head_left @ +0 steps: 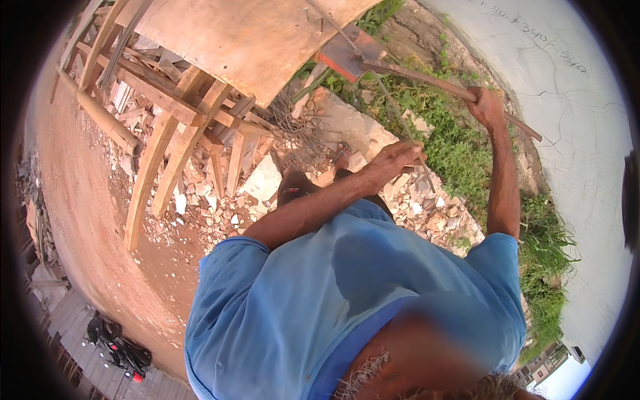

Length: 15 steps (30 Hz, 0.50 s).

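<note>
A thin metal rod (392, 99) runs from above the plywood board (233, 40) down past the board's right end. Near the rod's lower end, my left hand (395, 162) is closed around it. My right hand (485, 108) grips a rusty metal bar (427, 81) close to its outer end. The bar's other end meets the rod beside a flat block with a red-orange side (343, 65) at the board's edge. Exactly how bar and rod engage there is too small to make out.
Wooden beams (157, 160) prop the board on the left. Broken rubble (267, 177) covers the ground near my feet. Green plants (453, 140) grow along a pale cracked wall (573, 100) on the right. A motorcycle (119, 348) stands at the lower left.
</note>
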Each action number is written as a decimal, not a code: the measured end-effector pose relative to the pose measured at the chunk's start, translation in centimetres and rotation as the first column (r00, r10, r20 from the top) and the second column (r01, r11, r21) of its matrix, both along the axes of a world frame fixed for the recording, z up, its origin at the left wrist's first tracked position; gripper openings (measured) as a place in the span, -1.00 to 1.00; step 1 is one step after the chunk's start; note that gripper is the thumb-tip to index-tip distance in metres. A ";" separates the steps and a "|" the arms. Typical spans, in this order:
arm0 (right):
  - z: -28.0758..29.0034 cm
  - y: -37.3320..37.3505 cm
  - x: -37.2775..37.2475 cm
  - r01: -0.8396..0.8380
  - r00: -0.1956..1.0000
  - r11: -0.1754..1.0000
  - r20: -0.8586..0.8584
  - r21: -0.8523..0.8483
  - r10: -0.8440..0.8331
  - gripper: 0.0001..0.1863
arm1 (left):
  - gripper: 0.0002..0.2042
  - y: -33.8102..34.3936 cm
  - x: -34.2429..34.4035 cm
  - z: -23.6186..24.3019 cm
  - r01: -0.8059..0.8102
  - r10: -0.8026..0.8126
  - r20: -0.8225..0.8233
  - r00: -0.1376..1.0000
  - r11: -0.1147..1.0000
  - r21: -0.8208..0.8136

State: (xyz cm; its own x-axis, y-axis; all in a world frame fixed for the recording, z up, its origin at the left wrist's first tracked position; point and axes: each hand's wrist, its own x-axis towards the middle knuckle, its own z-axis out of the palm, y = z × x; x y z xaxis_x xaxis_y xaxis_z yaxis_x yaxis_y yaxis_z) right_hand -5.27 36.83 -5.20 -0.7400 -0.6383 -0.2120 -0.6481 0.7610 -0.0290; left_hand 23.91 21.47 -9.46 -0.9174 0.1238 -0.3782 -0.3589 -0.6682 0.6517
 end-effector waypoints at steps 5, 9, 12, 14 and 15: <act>1.0 1.3 6.1 0.148 0.985 0.989 -0.086 -0.003 -0.147 -0.78 | -0.67 1.0 2.5 -0.2 -0.113 0.088 0.116 0.989 0.965 0.238; 0.6 2.0 20.4 0.494 0.868 0.870 -0.045 -0.017 -0.494 -0.63 | -0.71 -7.8 8.7 0.3 -0.024 0.006 0.108 0.994 0.985 0.169; -0.5 -0.5 28.7 0.542 0.831 0.828 -0.056 -0.140 -0.554 -0.49 | -0.72 -14.5 11.2 0.8 0.075 -0.080 0.143 0.986 0.996 0.037; 0.3 -1.7 30.8 0.552 0.828 0.818 -0.006 -0.160 -0.560 -0.37 | -0.74 -16.2 11.2 1.0 0.134 -0.129 0.068 0.989 0.988 -0.073; 1.0 -2.0 31.1 0.585 0.807 0.796 0.015 -0.157 -0.590 -0.35 | -0.75 -16.4 11.1 1.0 0.149 -0.139 0.092 0.986 0.983 -0.107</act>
